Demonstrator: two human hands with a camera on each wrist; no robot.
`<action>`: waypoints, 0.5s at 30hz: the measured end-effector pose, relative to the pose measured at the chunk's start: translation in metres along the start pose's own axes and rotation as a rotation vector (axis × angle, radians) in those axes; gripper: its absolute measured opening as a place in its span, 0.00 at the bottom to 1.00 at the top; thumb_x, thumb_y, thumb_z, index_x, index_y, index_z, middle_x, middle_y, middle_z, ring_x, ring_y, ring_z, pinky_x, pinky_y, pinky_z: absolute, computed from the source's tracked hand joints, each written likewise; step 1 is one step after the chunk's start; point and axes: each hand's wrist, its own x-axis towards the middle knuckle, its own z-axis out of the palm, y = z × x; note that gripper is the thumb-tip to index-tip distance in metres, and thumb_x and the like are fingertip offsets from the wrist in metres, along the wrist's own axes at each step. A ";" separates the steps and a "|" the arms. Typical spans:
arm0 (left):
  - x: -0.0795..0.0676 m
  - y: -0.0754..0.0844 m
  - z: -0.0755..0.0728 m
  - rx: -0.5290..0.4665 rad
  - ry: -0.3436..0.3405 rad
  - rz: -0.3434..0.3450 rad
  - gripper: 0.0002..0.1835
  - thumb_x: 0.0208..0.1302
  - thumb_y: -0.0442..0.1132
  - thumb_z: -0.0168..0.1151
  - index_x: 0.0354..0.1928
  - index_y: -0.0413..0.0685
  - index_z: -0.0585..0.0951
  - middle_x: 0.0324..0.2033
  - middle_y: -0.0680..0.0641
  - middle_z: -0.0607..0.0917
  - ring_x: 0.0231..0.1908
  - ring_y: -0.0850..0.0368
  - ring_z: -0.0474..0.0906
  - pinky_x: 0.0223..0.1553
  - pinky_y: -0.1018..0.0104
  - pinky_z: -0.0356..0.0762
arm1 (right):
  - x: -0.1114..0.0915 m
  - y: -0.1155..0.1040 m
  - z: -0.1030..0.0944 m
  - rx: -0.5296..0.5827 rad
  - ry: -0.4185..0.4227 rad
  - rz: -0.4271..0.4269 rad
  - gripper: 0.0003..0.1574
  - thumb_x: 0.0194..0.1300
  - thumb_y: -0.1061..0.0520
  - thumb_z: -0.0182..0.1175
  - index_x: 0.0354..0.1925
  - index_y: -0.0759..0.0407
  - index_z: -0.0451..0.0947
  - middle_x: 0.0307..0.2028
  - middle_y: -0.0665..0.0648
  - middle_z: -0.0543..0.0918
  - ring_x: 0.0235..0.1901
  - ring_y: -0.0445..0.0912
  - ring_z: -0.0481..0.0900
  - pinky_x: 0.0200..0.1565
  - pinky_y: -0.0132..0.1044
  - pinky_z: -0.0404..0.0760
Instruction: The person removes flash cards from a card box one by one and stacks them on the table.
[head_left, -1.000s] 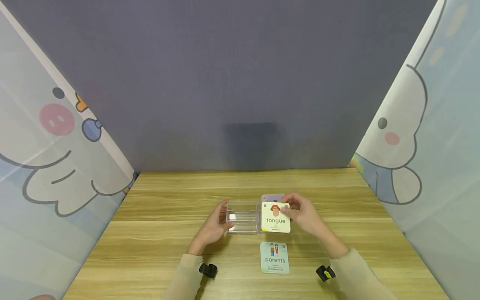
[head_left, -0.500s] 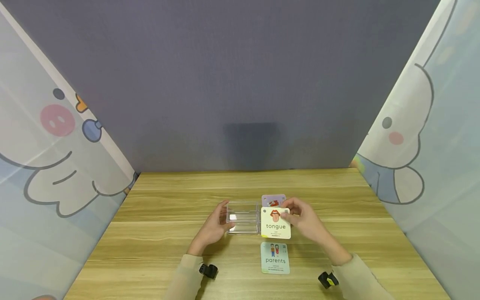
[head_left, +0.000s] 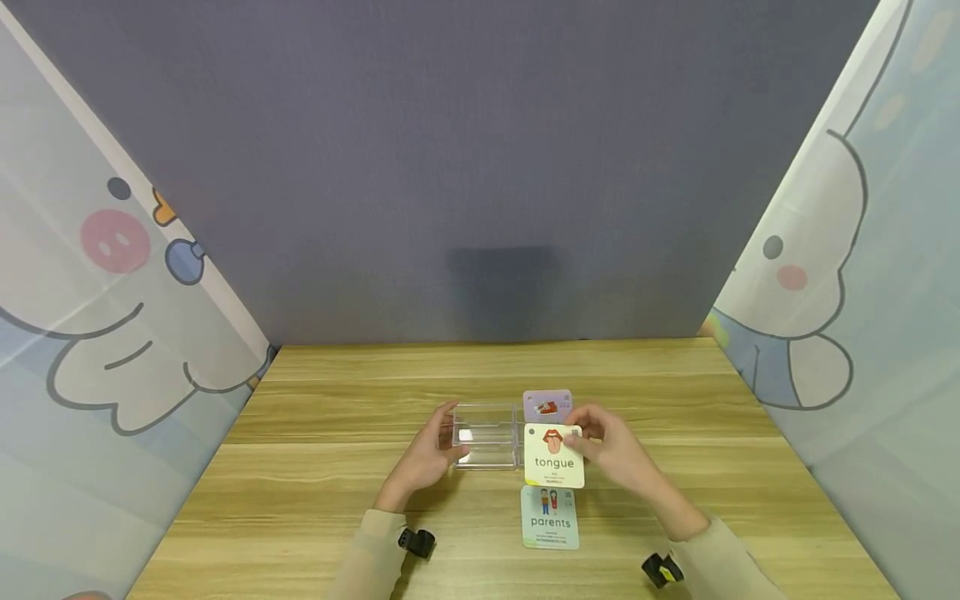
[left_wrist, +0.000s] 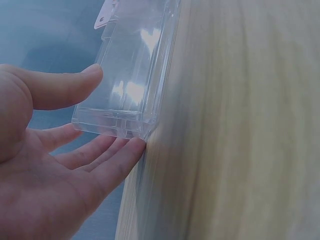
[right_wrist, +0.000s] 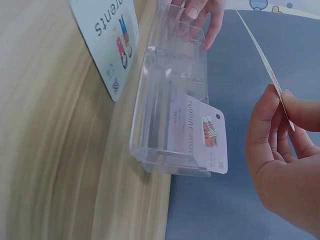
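Note:
My left hand point(head_left: 427, 457) holds the left end of a clear plastic card holder point(head_left: 486, 435), thumb over the front and fingertips against the end point(left_wrist: 117, 117). A lavender running-shoe card point(right_wrist: 214, 137) stands in the holder's right compartment, its top sticking out. Between thumb and fingers, my right hand point(head_left: 617, 454) pinches a cream "tongue" flash card point(head_left: 553, 471) by its upper right edge. That card appears edge-on in the right wrist view, apart from the holder. In the head view it covers much of the right compartment.
A pale green "parents" card point(head_left: 550, 529) lies on the wooden table point(head_left: 315, 467) in front of the holder. Behind the table rises a grey-blue panel point(head_left: 480, 167). Cartoon-printed curtains point(head_left: 795, 250) flank both sides.
The tongue card, pinched in my right hand, has moved down towards the parents card, uncovering more of the running-shoe card. My left hand and the holder have stayed put.

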 end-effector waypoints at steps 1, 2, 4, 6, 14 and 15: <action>0.000 0.000 0.000 0.001 -0.001 0.000 0.42 0.69 0.34 0.66 0.79 0.44 0.55 0.66 0.32 0.69 0.65 0.32 0.67 0.62 0.37 0.73 | -0.001 0.000 0.000 0.000 0.000 0.001 0.11 0.64 0.70 0.66 0.45 0.66 0.77 0.39 0.60 0.80 0.33 0.47 0.78 0.29 0.37 0.84; 0.000 0.000 0.000 0.002 -0.001 0.000 0.42 0.69 0.34 0.66 0.79 0.44 0.55 0.66 0.32 0.69 0.65 0.32 0.67 0.62 0.37 0.73 | -0.002 0.001 0.000 0.007 -0.006 0.003 0.12 0.64 0.70 0.67 0.45 0.66 0.77 0.39 0.60 0.80 0.33 0.47 0.77 0.29 0.38 0.85; 0.000 0.000 0.000 0.002 -0.002 0.000 0.42 0.69 0.34 0.66 0.79 0.44 0.55 0.67 0.32 0.68 0.65 0.32 0.67 0.62 0.37 0.73 | -0.003 0.002 -0.001 0.015 -0.017 0.001 0.12 0.63 0.69 0.67 0.45 0.67 0.78 0.40 0.61 0.80 0.32 0.46 0.78 0.29 0.40 0.86; 0.000 0.000 0.001 0.002 -0.002 -0.001 0.42 0.69 0.34 0.66 0.79 0.44 0.55 0.67 0.32 0.68 0.65 0.31 0.67 0.62 0.37 0.73 | -0.005 0.002 -0.001 0.015 -0.025 -0.003 0.12 0.63 0.69 0.67 0.46 0.67 0.78 0.40 0.61 0.81 0.32 0.46 0.78 0.29 0.40 0.86; 0.000 0.000 0.001 -0.007 0.000 -0.008 0.41 0.70 0.34 0.65 0.79 0.43 0.55 0.67 0.31 0.67 0.66 0.31 0.66 0.63 0.38 0.72 | -0.006 0.007 0.000 0.012 -0.053 -0.010 0.14 0.64 0.68 0.67 0.47 0.67 0.77 0.40 0.60 0.81 0.32 0.46 0.79 0.29 0.39 0.85; 0.001 0.000 0.001 -0.008 -0.001 -0.007 0.41 0.70 0.34 0.65 0.79 0.43 0.55 0.68 0.31 0.67 0.66 0.31 0.66 0.63 0.38 0.72 | -0.006 0.008 0.000 0.011 -0.056 -0.012 0.13 0.64 0.68 0.67 0.47 0.67 0.77 0.40 0.60 0.81 0.32 0.46 0.79 0.29 0.39 0.85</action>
